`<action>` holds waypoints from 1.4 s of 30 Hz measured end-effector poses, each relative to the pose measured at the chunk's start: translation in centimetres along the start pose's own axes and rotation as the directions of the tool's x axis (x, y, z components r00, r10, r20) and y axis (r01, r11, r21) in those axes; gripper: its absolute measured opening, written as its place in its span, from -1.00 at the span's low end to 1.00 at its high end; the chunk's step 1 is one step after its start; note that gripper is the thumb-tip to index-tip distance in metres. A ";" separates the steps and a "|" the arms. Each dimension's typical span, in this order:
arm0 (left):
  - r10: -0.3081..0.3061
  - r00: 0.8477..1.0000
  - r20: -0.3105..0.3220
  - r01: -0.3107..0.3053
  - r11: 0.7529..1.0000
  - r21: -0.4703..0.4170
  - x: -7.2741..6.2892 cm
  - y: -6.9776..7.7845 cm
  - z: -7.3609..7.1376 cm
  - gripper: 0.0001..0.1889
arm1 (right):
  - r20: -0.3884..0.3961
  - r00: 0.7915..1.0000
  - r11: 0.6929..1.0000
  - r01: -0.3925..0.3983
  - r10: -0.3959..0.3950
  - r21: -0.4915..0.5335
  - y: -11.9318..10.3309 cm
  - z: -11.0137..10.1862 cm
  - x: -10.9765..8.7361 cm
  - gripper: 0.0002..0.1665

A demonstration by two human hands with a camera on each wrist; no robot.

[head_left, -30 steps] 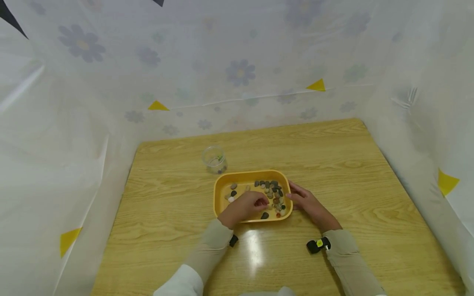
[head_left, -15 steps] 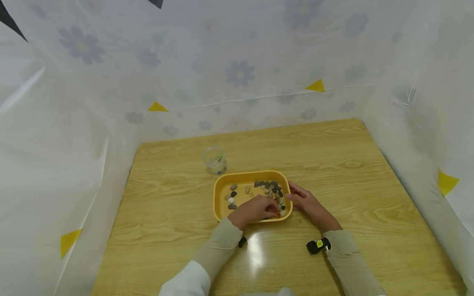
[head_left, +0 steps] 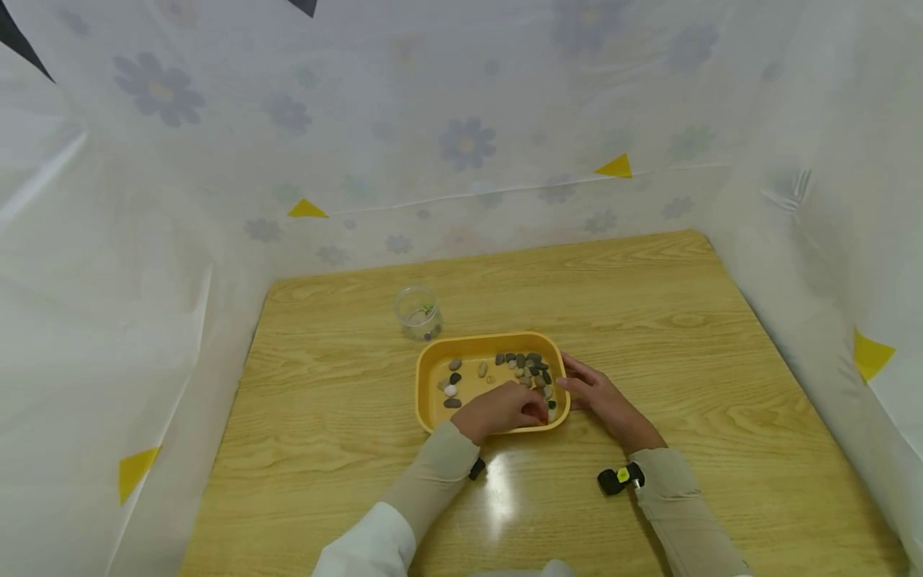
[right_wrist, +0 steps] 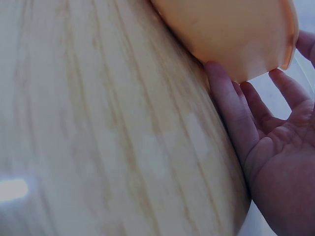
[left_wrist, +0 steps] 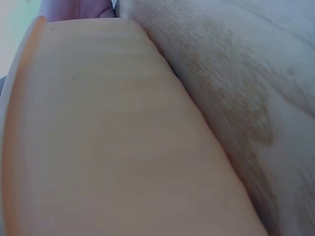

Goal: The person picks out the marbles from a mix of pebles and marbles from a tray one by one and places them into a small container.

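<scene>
A yellow tray (head_left: 421, 393) with rounded corners holds several small pebbles. My left hand (head_left: 497, 407) reaches over its near side, fingers curled down among pebbles at the near right corner. I cannot tell whether the fingertips pinch one, because the hand covers that spot. My right hand (head_left: 602, 401) rests at the tray's right end, thumb at the rim and extended fingers against the outer wall. In the right wrist view, the fingers (right_wrist: 231, 105) touch the low edge of the tray wall (right_wrist: 236, 39). The left wrist view is mostly filled by the tray's outer wall (left_wrist: 118, 128).
A clear round jar (head_left: 418, 312) with a bit of green and some dark pebbles stands behind the tray's left end. White pebble (head_left: 450, 391) and grey pebble (head_left: 452, 403) lie at the tray's left. White flowered sheeting (head_left: 469, 144) encloses the wooden table (head_left: 649, 304).
My left hand has moved right inside the tray to the near right corner, now covering the orange-red pebble there and uncovering pebbles at the left. My right hand stays put.
</scene>
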State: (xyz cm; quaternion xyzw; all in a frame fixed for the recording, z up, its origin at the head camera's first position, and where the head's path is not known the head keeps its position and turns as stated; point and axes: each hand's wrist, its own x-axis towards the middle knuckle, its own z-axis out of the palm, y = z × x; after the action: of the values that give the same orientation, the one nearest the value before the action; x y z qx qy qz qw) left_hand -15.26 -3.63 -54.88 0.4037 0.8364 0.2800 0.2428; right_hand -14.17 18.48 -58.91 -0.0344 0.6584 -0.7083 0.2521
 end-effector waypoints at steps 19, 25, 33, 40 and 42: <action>-0.062 0.997 0.047 0.060 0.997 0.045 1.1 -0.2 0.3 -0.92 | -0.008 1.000 1.000 0.006 -0.006 -0.013 -0.4 0.1 -0.1 -0.31; -0.066 0.996 0.056 0.063 0.997 0.043 1.2 0.1 0.1 -0.93 | 0.002 1.000 1.000 0.015 -0.015 -0.020 -0.3 0.1 0.0 -0.30; -0.056 0.997 0.059 0.052 0.997 0.059 1.2 0.1 0.2 -0.93 | -0.010 1.000 1.000 0.000 0.000 -0.014 -0.1 0.0 0.1 -0.31; -0.058 0.995 0.080 0.053 0.997 0.060 1.3 0.0 0.2 -0.92 | -0.007 1.000 1.000 -0.004 0.004 -0.008 -0.3 0.1 -0.1 -0.32; -0.061 0.994 0.086 0.056 0.997 0.059 1.3 -0.1 0.2 -0.93 | -0.014 1.000 1.000 -0.006 0.006 -0.011 -0.3 0.1 -0.1 -0.32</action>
State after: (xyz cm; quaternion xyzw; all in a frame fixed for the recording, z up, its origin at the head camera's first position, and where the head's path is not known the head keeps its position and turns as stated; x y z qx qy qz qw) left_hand -15.94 -2.55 -55.30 0.3978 0.8439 0.2311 0.2760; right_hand -14.13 18.42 -58.59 -0.0292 0.6642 -0.7041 0.2494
